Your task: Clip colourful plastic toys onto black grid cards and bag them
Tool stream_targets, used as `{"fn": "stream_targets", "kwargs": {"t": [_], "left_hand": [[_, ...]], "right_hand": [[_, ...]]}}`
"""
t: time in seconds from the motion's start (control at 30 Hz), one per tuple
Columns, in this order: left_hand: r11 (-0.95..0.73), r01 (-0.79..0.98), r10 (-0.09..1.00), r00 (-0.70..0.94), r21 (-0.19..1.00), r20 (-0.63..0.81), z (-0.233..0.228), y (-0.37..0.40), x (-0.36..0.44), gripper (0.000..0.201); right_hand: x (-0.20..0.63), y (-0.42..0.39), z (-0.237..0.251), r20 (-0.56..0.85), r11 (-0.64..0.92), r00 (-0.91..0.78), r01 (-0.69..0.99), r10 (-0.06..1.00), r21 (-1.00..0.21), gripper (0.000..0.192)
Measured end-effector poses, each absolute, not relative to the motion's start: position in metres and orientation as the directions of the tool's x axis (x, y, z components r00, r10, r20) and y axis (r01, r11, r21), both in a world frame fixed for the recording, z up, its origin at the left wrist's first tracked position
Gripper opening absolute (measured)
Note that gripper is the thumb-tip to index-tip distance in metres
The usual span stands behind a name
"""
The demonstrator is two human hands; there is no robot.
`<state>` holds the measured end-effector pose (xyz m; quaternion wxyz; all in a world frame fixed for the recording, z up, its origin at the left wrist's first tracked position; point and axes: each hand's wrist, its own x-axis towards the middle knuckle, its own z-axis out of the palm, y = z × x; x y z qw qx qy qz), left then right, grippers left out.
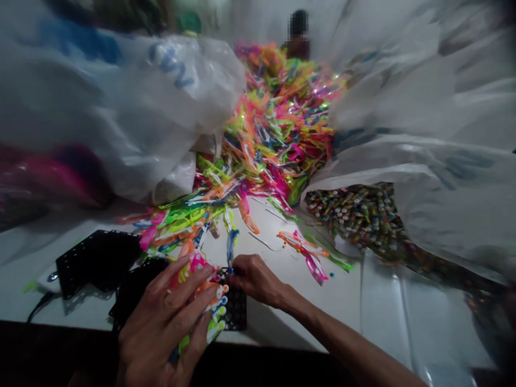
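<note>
My left hand lies over a bunch of bright plastic pieces with white rounded ends, its fingers stretched out and slightly apart. Those pieces are pink, orange, blue and yellow-green, and sit on a black perforated tray at the table's front edge. Just right of them, my right hand is closed, fingertips pinched at the lower end of a slim blue-and-white plastic piece. That piece points away from me over the tray's far edge. The exact kind of the pieces is too blurred to tell.
A large heap of similar colourful pieces spills between two white plastic sacks. Several loose ones lie on the white table. More black perforated trays are at left, beside a cable. Patterned sticks fill the right sack's mouth.
</note>
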<state>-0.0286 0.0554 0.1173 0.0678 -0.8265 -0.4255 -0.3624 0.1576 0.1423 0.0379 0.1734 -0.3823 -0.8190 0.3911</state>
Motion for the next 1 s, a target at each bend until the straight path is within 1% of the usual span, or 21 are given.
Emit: {"fn": "stream_targets", "kwargs": {"t": [0.1,0.2,0.3,0.43,0.47,0.5,0.57,0.6,0.63,0.67,0.73,0.8,0.83,0.9,1.0], "left_hand": [[-0.644,0.751,0.637,0.419,0.148,0.647,0.118,0.056,-0.027,0.038],[-0.607,0.781,0.653,0.381,0.151,0.655,0.118,0.057,-0.022,0.04],[-0.58,0.801,0.658,0.353,0.149,0.666,0.117,0.057,-0.017,0.044],[-0.578,0.803,0.636,0.332,0.145,0.697,0.113,0.056,-0.016,0.045],[-0.576,0.804,0.631,0.321,0.149,0.706,0.112,0.056,-0.017,0.044],[-0.573,0.805,0.626,0.312,0.151,0.715,0.112,0.056,-0.017,0.044],[-0.563,0.812,0.622,0.295,0.153,0.725,0.111,0.056,-0.017,0.043],[-0.556,0.817,0.623,0.287,0.154,0.727,0.111,0.056,-0.017,0.043],[-0.551,0.82,0.622,0.283,0.151,0.73,0.111,0.057,-0.017,0.043],[-0.551,0.822,0.62,0.286,0.146,0.731,0.111,0.057,-0.018,0.043],[-0.554,0.822,0.617,0.298,0.133,0.728,0.11,0.057,-0.019,0.043],[-0.559,0.818,0.613,0.298,0.136,0.731,0.109,0.058,-0.02,0.043],[-0.563,0.814,0.614,0.296,0.143,0.732,0.108,0.058,-0.02,0.044],[-0.571,0.805,0.615,0.288,0.162,0.734,0.107,0.058,-0.021,0.044],[-0.586,0.794,0.613,0.302,0.163,0.73,0.111,0.059,-0.023,0.042]], "right_hand": [[0.152,0.142,0.039,-0.013,0.531,-0.716,0.528,0.697,-0.663,0.007],[0.146,0.141,0.041,-0.069,0.589,-0.741,0.583,0.669,-0.559,0.014],[0.146,0.142,0.042,-0.095,0.59,-0.751,0.584,0.653,-0.558,0.016],[0.146,0.165,0.055,-0.216,0.572,-0.805,0.554,0.552,-0.605,0.011],[0.142,0.176,0.061,-0.224,0.566,-0.799,0.564,0.558,-0.602,0.014],[0.135,0.187,0.067,-0.206,0.559,-0.779,0.582,0.593,-0.591,0.017],[0.112,0.209,0.078,-0.092,0.56,-0.71,0.621,0.698,-0.549,0.024],[0.098,0.219,0.082,-0.027,0.576,-0.684,0.634,0.729,-0.515,0.024],[0.084,0.227,0.084,0.018,0.604,-0.678,0.644,0.735,-0.469,0.024],[0.07,0.233,0.084,0.033,0.634,-0.684,0.655,0.728,-0.41,0.024],[0.05,0.239,0.079,-0.011,0.683,-0.714,0.674,0.7,-0.281,0.024],[0.043,0.24,0.071,-0.071,0.697,-0.719,0.69,0.691,-0.195,0.027],[0.046,0.239,0.068,-0.082,0.69,-0.71,0.7,0.699,-0.184,0.028],[0.062,0.235,0.063,-0.074,0.656,-0.681,0.725,0.729,-0.212,0.026],[0.105,0.224,0.061,-0.045,0.557,-0.601,0.765,0.798,-0.324,0.021]]}}
